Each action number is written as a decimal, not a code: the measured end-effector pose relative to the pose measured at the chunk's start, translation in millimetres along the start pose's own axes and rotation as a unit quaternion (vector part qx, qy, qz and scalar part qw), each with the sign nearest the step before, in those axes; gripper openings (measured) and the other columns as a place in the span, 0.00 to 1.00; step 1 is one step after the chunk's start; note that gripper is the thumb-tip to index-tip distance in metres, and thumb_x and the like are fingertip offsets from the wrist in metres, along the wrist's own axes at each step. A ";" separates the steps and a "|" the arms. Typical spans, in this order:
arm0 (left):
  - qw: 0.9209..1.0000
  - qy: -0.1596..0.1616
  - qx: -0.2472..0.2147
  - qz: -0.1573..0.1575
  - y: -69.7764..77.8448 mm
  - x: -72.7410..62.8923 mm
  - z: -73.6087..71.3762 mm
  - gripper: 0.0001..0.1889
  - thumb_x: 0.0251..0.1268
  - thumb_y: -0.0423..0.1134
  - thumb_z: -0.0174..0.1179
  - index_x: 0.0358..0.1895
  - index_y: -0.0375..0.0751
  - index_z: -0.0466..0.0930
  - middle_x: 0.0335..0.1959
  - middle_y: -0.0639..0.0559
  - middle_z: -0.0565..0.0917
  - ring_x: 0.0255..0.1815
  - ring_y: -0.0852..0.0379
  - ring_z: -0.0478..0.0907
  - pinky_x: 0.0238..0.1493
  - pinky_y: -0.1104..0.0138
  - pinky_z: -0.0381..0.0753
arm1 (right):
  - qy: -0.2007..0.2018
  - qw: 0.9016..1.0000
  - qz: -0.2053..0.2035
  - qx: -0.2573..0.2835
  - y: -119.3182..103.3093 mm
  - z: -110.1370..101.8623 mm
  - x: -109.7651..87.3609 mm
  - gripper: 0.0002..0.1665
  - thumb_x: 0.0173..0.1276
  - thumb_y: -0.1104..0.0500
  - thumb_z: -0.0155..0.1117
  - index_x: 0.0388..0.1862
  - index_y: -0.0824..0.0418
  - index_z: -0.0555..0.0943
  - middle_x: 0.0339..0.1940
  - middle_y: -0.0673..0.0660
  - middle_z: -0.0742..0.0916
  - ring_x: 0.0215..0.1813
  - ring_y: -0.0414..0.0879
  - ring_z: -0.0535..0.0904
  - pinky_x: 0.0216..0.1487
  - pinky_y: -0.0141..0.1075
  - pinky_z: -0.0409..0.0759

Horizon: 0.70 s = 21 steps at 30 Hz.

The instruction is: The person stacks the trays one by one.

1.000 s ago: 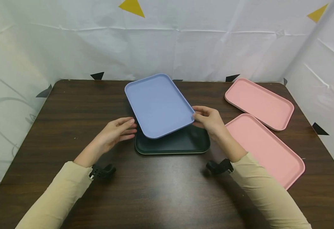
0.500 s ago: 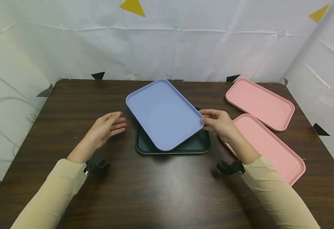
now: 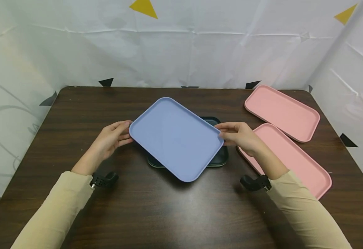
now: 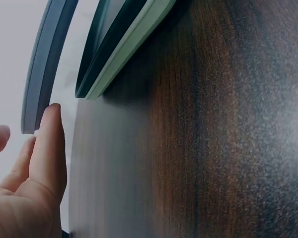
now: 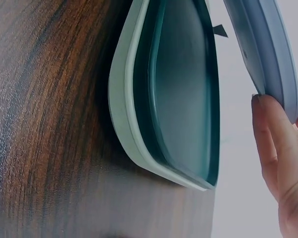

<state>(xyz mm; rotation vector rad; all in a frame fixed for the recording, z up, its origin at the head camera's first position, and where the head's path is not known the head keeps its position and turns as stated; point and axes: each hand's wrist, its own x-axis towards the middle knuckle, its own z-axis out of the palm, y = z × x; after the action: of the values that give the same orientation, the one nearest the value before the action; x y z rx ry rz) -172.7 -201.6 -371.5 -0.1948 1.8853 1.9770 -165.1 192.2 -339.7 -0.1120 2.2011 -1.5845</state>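
Observation:
A blue rectangular tray (image 3: 176,138) is held up at a slant above a dark green tray (image 3: 219,158). My right hand (image 3: 240,136) pinches its right corner, thumb on the rim and fingers underneath, as the right wrist view also shows. At the opposite corner is my left hand (image 3: 114,138), its fingers (image 4: 48,153) nearly straight with their tips right at the tray's underside and the thumb apart from it. Beneath the dark green tray lies a light green tray (image 5: 123,109), stacked on the table. The blue tray hides most of this stack in the head view.
Two pink trays lie at the right: a narrow tray (image 3: 282,112) at the back and a larger tray (image 3: 296,159) in front, partly under the right forearm. The dark wooden table (image 3: 181,218) ends at a white sheet (image 3: 181,55) behind.
The blue tray has turned counterclockwise and come nearer, its front corner now past the stack's edge. My left hand moved left, away from it, and now meets its left corner.

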 end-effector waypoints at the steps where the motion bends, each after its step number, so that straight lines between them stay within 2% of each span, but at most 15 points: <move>1: 1.000 -0.001 0.000 0.000 -0.3 0.2 -0.1 0.31 0.74 0.44 0.48 0.73 0.31 0.53 0.42 0.60 0.78 0.38 0.70 0.82 0.48 0.72 0.85 | -0.003 1.000 -0.001 -0.002 0.0 -0.2 0.0 0.25 0.70 0.68 0.54 0.64 0.75 0.68 0.58 0.72 0.77 0.42 0.32 0.81 0.47 0.30 0.86; 5: 1.000 0.001 -0.001 -0.005 -0.7 0.3 0.0 0.31 0.72 0.40 0.52 0.71 0.30 0.56 0.36 0.66 0.81 0.37 0.70 0.82 0.45 0.75 0.85 | -0.012 1.000 0.002 -0.001 1.0 -1.7 0.8 0.25 0.70 0.68 0.54 0.65 0.75 0.68 0.59 0.73 0.76 0.42 0.33 0.81 0.48 0.31 0.86; 14: 1.000 0.009 -0.013 -0.020 -0.7 -1.3 2.7 0.29 0.69 0.31 0.53 0.71 0.28 0.57 0.32 0.64 0.82 0.34 0.68 0.82 0.39 0.77 0.85 | -0.025 1.000 0.005 0.001 5.9 -6.2 2.5 0.26 0.71 0.66 0.54 0.66 0.73 0.67 0.63 0.73 0.74 0.45 0.33 0.81 0.51 0.33 0.85; 21: 0.999 0.006 -0.032 -0.019 -0.3 -4.6 6.6 0.28 0.67 0.29 0.53 0.69 0.28 0.59 0.32 0.62 0.83 0.32 0.67 0.83 0.36 0.77 0.85 | -0.014 1.000 0.010 0.010 8.0 -7.8 3.5 0.27 0.72 0.64 0.53 0.67 0.73 0.66 0.63 0.72 0.73 0.45 0.32 0.80 0.50 0.27 0.84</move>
<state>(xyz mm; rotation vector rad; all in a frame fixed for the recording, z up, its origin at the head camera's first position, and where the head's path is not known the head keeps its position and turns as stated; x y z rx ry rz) -167.3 -195.9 -369.6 -0.2593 1.8125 2.0175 -169.9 200.9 -346.0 -0.1063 2.1581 -1.5831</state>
